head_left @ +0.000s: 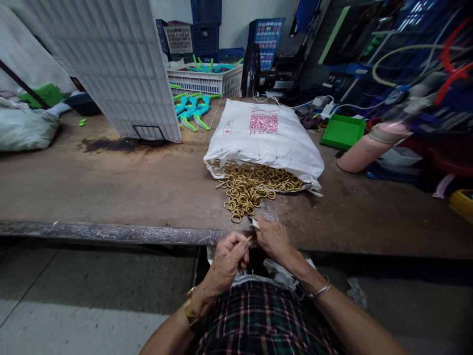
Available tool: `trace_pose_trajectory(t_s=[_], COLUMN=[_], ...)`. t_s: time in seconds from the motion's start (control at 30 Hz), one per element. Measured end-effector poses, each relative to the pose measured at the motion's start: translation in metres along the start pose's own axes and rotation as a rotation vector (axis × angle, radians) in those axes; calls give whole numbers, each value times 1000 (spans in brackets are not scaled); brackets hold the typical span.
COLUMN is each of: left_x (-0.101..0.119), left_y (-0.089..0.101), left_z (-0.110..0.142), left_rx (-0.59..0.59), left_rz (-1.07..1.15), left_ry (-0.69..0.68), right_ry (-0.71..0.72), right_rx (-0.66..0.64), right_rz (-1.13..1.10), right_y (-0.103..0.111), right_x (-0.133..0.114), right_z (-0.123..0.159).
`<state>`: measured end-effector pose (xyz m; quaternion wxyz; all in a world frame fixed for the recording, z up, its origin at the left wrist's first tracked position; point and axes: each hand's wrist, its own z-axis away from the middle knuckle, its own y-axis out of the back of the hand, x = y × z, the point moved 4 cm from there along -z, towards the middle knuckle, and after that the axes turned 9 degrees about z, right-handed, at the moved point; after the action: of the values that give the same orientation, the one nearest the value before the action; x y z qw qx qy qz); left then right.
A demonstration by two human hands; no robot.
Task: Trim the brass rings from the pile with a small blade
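My left hand is just off the table's front edge, thumb and fingers closed on a gold-coloured ring, seen almost edge-on. To its right, my right hand is closed around a small knife; a dark pointed tip and a pale part show, the rest hidden by the fingers. Just beyond the hands, a heap of gold-coloured rings spills from the open mouth of a white woven sack with red print. The knife tip is close to the nearest rings.
A tall white ribbed panel stands on the wooden table at left. Behind are turquoise-and-green plastic pieces and a white crate. On the right stand a green tray and a pink bottle.
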<state>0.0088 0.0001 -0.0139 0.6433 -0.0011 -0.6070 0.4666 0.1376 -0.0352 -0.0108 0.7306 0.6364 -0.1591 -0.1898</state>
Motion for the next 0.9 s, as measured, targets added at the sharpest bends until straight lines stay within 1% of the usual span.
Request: trace_pose_trajectory(t_s=[0.03, 0.1, 0.2, 0.27, 0.4, 0.47, 0.57, 0.67, 0.8, 0.9], left_x=[0, 0, 1, 4, 10, 12, 11, 11, 12, 12], left_y=[-1, 1, 10, 17, 29, 32, 33, 35, 39, 38], left_z=[2, 2, -2, -5, -7, -8, -8, -8, -11, -13], left_rx=[-9, 24, 107, 142, 183, 168, 124, 98, 158, 185], left_rz=[50, 181, 343, 394, 443, 464, 509, 550, 577, 510], left_ry=[15, 54, 85, 65, 32, 33, 69, 96, 96, 79], right_ry=[-13, -11, 6, -12, -64, -71, -76, -69, -32, 17], right_rx=[23, 79, 134, 146, 121, 99, 80, 79, 110, 164], right_rz=[-1, -24, -76, -73, -7, 13, 20, 14, -32, -135], right_y=[0, 0, 0, 1, 4, 5, 5, 4, -1, -6], right_x=[2, 2, -7, -15, -27, -31, -33, -33, -28, -21], right_z=[-2, -5, -8, -11, -17, -19, -21, -22, -23, -21])
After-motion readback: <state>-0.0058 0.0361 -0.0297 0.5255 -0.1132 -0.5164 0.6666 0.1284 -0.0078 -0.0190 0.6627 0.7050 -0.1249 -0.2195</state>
